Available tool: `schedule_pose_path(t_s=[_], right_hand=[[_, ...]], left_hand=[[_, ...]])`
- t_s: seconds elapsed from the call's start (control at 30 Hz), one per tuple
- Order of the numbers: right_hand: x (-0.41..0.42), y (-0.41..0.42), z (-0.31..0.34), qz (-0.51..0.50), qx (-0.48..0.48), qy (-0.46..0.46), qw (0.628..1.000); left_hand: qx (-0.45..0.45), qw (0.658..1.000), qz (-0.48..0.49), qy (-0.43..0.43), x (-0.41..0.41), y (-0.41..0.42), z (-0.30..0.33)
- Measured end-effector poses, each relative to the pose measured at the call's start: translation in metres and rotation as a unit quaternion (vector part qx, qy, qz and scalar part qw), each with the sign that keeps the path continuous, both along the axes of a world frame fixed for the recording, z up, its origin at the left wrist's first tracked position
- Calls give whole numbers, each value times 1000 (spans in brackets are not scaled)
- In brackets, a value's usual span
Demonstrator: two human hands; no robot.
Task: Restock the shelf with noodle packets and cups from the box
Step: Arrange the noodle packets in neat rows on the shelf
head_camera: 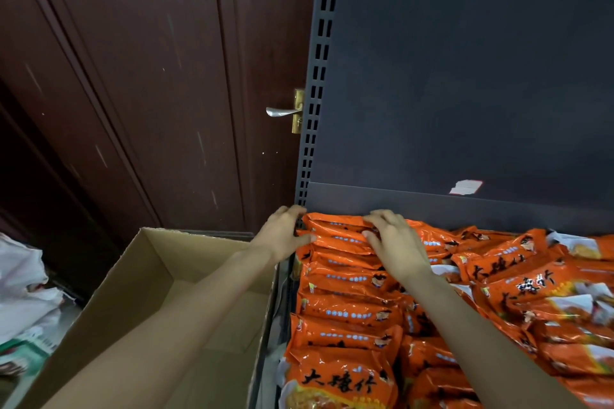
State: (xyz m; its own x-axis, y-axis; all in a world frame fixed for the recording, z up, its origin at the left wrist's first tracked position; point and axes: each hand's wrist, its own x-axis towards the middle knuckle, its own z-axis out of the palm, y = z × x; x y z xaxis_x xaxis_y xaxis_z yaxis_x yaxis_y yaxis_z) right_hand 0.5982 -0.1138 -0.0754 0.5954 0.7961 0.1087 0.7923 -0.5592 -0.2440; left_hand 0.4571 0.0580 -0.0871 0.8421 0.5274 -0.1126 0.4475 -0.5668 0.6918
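Note:
Several orange noodle packets (349,309) stand in a tight row along the left side of the dark grey shelf (498,206), with more lying loosely to the right. My left hand (284,237) presses the left end of the rearmost packet (335,226), its fingers curled by the shelf upright. On top of that same packet rests my right hand (395,242), fingers spread. An open cardboard box (159,276) sits lower left; no goods show on the visible part of its bottom.
A dark red wooden door with a metal handle (282,111) stands behind the box. The perforated shelf upright (315,93) rises beside it. White plastic bags (23,289) lie at the far left. A torn white label (465,187) sticks to the shelf's back panel.

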Motion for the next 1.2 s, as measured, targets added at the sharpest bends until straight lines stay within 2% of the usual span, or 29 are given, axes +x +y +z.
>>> schedule_pose_path(t_s=[0.07, 0.17, 0.23, 0.33, 0.43, 0.53, 0.67, 0.77, 0.87, 0.93, 1.03, 1.2], right_hand=[[-4, -1, 2, 30, -14, 29, 999], [-7, -5, 5, 66, -93, 70, 991], [-8, -6, 7, 76, -133, 73, 985], [-11, -6, 9, 85, -157, 68, 982], [-17, -11, 9, 90, -121, 56, 987], [-28, -21, 11, 90, -71, 68, 991], [-48, -39, 13, 104, -52, 83, 990], [-64, -54, 13, 117, -85, 81, 986], [-82, -70, 9, 116, -131, 75, 982], [-95, -78, 5, 116, -180, 61, 975], [-113, -85, 2, 109, -234, 17, 966], [-132, -88, -8, 88, -235, -90, 964]], left_hand=[[-55, 998, 20, 11, 0, -4, 1], [-179, 983, 43, -3, 2, -14, 2], [-222, 974, 46, -14, 4, -23, 5], [-237, 970, 48, -31, 2, -34, 6], [-217, 972, 75, -55, -10, -38, -1], [-147, 987, 38, -54, -28, -45, -3], [-23, 995, -91, -18, -56, -62, 8], [48, 981, -177, 61, -76, -76, 7], [148, 952, -224, 148, -90, -92, 0], [216, 934, -226, 173, -95, -102, -3], [295, 919, -202, 165, -100, -112, -5], [365, 905, -180, 121, -107, -121, -10]])
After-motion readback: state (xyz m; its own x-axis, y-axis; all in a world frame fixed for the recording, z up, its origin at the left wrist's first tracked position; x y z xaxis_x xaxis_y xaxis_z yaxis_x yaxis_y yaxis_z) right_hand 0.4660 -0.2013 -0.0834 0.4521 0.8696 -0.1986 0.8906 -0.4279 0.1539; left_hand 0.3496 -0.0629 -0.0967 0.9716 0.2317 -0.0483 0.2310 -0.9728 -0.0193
